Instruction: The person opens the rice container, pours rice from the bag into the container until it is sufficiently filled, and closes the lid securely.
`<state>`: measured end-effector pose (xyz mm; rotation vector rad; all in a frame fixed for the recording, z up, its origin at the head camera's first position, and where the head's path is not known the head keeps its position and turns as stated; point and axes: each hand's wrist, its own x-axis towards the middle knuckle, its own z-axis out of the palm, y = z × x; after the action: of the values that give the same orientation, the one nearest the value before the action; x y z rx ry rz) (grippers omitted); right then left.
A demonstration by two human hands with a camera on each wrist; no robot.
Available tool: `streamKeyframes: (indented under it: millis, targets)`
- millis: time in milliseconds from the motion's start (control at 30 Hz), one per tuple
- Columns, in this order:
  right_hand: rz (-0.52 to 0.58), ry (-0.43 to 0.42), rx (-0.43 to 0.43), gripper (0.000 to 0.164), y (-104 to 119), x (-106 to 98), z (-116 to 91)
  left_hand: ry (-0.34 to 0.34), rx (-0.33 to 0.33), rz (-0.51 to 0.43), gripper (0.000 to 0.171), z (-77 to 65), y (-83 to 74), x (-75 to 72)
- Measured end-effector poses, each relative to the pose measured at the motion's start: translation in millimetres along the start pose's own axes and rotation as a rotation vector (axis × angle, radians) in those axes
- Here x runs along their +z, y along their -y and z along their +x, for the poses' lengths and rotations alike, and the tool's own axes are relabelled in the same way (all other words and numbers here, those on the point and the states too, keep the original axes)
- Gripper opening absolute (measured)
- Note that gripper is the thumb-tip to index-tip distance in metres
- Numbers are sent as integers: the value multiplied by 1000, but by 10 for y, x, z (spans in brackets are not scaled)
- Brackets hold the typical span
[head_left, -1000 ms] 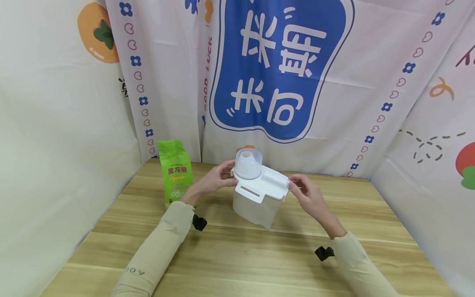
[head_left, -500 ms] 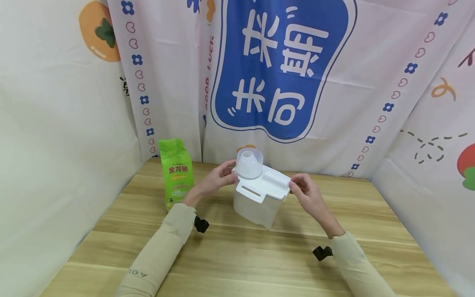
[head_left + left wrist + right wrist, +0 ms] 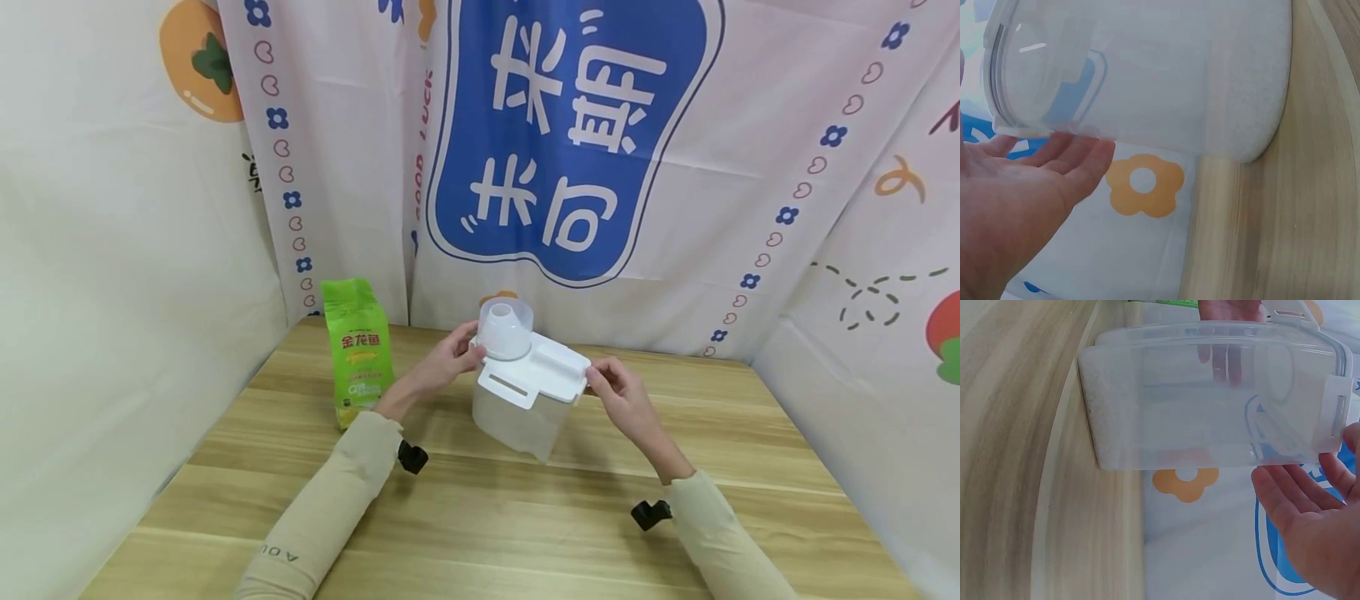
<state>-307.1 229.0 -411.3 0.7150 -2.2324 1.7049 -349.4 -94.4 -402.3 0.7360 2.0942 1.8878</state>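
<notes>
A clear rice storage container (image 3: 513,421) stands on the wooden table. Its white lid (image 3: 551,371) carries a clear measuring cup (image 3: 504,331), upside down over the spout. White grains (image 3: 1259,94) form a layer at the bottom, also visible in the right wrist view. My left hand (image 3: 447,365) holds the lid end by the cup, thumb in front and fingers behind. At the opposite end, my right hand (image 3: 624,398) grips the lid's edge; the right wrist view shows its fingers beside the side latch (image 3: 1337,415).
A green rice bag (image 3: 360,350) stands upright to the left, beyond my left forearm. White printed curtains (image 3: 360,208) rise behind the table (image 3: 525,525) and along both sides. Black camera mounts (image 3: 412,457) sit at the wrists.
The head view has shifted slightly. Both hands stay at the lid ends, with the left wrist edging a little to the right.
</notes>
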Motion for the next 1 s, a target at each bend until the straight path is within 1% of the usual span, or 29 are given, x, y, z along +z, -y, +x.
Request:
streamKeyframes:
  millis: [67, 167, 233, 400, 533, 600, 733, 1000]
  targets:
    - [33, 10, 31, 21, -15, -4, -2, -8, 4, 14, 70, 6, -16, 33]
    - [120, 27, 85, 13, -50, -8, 1, -22, 10, 35, 71, 13, -40, 78]
    - [221, 42, 104, 11, -78, -6, 7, -30, 24, 53, 71, 20, -47, 103]
    - [500, 119, 101, 16, -136, 6, 18, -61, 32, 90, 70, 27, -64, 166]
    - [621, 164, 109, 19, -162, 18, 29, -105, 32, 100, 67, 31, -68, 214]
    - [663, 185, 118, 22, -173, 22, 38, -129, 36, 108, 64, 34, -61, 231]
    - [726, 219, 139, 26, -194, 22, 58, -156, 47, 116, 63, 36, -50, 252]
    - [744, 250, 138, 24, -211, 13, 56, -158, 43, 142, 67, 47, -20, 259]
